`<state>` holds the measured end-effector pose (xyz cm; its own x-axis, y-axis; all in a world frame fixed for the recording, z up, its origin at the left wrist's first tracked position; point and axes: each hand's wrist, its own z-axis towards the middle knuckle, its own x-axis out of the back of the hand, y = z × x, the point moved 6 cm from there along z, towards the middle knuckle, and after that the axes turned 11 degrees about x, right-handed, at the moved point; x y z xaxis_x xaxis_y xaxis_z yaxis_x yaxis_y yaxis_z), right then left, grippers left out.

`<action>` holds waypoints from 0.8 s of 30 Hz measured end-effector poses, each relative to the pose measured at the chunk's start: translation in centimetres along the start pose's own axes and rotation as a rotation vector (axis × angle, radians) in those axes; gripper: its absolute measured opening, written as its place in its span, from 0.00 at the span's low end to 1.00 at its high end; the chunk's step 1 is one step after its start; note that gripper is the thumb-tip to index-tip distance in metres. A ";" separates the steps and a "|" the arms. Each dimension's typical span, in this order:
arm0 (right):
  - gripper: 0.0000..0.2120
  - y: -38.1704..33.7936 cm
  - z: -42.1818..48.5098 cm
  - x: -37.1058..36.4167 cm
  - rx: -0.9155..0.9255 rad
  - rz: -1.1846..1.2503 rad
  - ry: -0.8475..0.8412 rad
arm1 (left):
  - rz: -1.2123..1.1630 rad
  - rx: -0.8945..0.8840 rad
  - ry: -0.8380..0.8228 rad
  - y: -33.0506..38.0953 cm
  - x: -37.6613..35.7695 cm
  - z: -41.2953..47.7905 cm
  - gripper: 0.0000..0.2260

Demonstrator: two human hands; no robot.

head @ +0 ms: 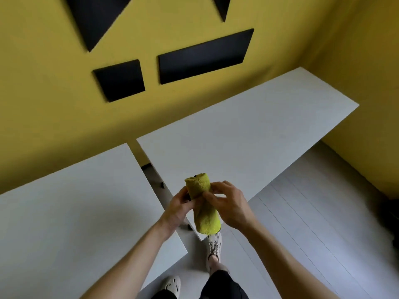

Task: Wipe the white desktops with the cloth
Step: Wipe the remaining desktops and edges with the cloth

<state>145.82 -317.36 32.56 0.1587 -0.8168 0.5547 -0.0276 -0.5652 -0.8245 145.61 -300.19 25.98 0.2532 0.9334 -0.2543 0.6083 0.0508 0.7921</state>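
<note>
A yellow-green cloth (204,203), folded into a thick roll, hangs in the air above the near corner of the right white desktop (248,134). My left hand (180,207) grips its left side with curled fingers. My right hand (228,205) pinches its right edge between thumb and fingertips. A second white desktop (71,212) lies to the left, separated from the right one by a narrow gap. Both tops are bare.
A yellow wall with black panels (205,56) runs behind the desks and turns along the right side. Grey plank floor (313,212) spreads to the right. My feet in pale shoes (213,244) stand between the desks. A dark object (388,212) sits at the right edge.
</note>
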 end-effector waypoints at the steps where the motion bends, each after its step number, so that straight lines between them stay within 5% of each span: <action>1: 0.12 -0.3 1.4 -0.7 0.037 -0.045 -0.050 | -0.030 -0.001 0.082 0.0 1.1 0.4 0.20; 5: 0.14 -0.9 6.3 -2.6 0.121 -0.062 -0.208 | -0.077 0.018 0.336 0.2 4.2 0.8 0.25; 10: 0.07 0.2 11.7 -4.4 0.076 0.033 -0.286 | -0.087 0.047 0.536 0.1 5.2 1.8 0.44; 17: 0.13 4.7 17.6 -8.9 0.285 -0.097 -0.421 | -0.103 0.280 1.062 -5.2 8.2 4.9 0.11; 20: 0.14 8.4 18.4 -9.7 0.285 -0.195 -0.422 | 0.108 0.338 1.181 -7.4 7.7 7.3 0.11; 24: 0.15 11.6 18.1 -10.4 0.366 -0.329 -0.424 | 0.441 0.360 1.325 -6.8 5.4 8.0 0.24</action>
<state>161.74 -313.36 15.21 0.4796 -0.4485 0.7542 0.4152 -0.6412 -0.6453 148.85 -298.37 14.75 -0.2830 0.4959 0.8209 0.8699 -0.2277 0.4375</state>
